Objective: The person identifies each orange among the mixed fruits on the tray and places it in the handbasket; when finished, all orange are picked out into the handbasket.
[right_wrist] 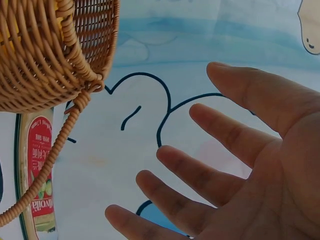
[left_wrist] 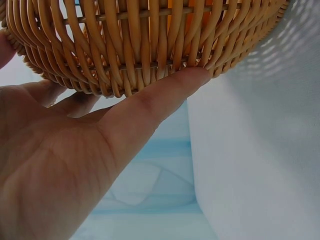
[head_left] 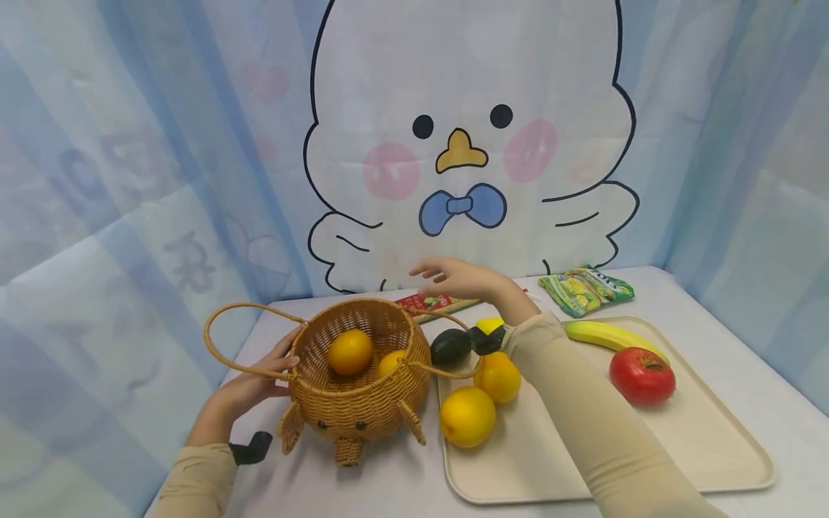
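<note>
The wicker basket (head_left: 359, 414), with ears and a trunk woven into its front, stands upright at the lower centre-left of the frame. The left hand (head_left: 255, 381) grips its left wall; the left wrist view shows the thumb laid along the weave and other fingers partly hidden behind it. The right hand (head_left: 463, 280) hangs in mid-air near the centre, fingers spread and holding nothing, beyond the basket's right handle.

The work looks only partly done. Two pieces are inside the basket: an orange (head_left: 350, 352) at the middle and a yellow-orange fruit (head_left: 390, 365) half hidden by the right rim. Outside, right of the basket, lie a yellow fruit (head_left: 468, 417), an orange-yellow fruit (head_left: 499, 378) touching or just beside it, a partly covered yellow piece (head_left: 489, 325) and a dark green fruit (head_left: 451, 349). The cream tray (head_left: 518, 478) at lower right also bears a banana (head_left: 609, 334) and a red fruit (head_left: 642, 376). Behind, a red-labelled packet (head_left: 411, 302) and a green-yellow packet (head_left: 588, 290) lie on the table, likewise outside the basket.
</note>
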`<state>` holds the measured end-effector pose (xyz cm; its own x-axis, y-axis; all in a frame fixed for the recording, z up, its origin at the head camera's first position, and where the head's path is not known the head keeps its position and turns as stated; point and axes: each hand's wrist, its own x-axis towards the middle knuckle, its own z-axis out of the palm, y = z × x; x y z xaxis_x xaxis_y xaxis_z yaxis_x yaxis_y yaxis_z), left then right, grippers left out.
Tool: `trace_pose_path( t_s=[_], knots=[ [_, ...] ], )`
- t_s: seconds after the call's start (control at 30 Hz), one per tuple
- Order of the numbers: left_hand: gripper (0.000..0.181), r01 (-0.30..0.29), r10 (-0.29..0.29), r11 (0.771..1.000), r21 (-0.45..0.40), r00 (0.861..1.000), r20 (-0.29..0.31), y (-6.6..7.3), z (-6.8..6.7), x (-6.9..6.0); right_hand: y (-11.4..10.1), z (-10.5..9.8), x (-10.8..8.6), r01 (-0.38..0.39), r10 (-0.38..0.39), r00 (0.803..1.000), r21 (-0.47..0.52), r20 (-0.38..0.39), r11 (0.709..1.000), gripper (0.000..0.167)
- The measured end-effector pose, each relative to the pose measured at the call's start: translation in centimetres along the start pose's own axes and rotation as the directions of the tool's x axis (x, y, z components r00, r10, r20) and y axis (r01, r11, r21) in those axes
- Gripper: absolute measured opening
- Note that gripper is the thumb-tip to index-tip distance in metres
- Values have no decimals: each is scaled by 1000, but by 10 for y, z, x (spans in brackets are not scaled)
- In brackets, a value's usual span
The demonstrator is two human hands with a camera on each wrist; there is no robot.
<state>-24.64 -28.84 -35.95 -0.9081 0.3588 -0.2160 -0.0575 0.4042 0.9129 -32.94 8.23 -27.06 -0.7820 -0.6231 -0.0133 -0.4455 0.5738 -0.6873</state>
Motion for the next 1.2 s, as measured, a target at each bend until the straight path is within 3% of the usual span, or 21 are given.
trace_pose_path(
  t_s=[1.2],
  knots=[
    [69,5,-5,1000,12,1000,3,1,2,-2,35,-1,-29,-66,67,998,42,-20,997,51]
  ],
)
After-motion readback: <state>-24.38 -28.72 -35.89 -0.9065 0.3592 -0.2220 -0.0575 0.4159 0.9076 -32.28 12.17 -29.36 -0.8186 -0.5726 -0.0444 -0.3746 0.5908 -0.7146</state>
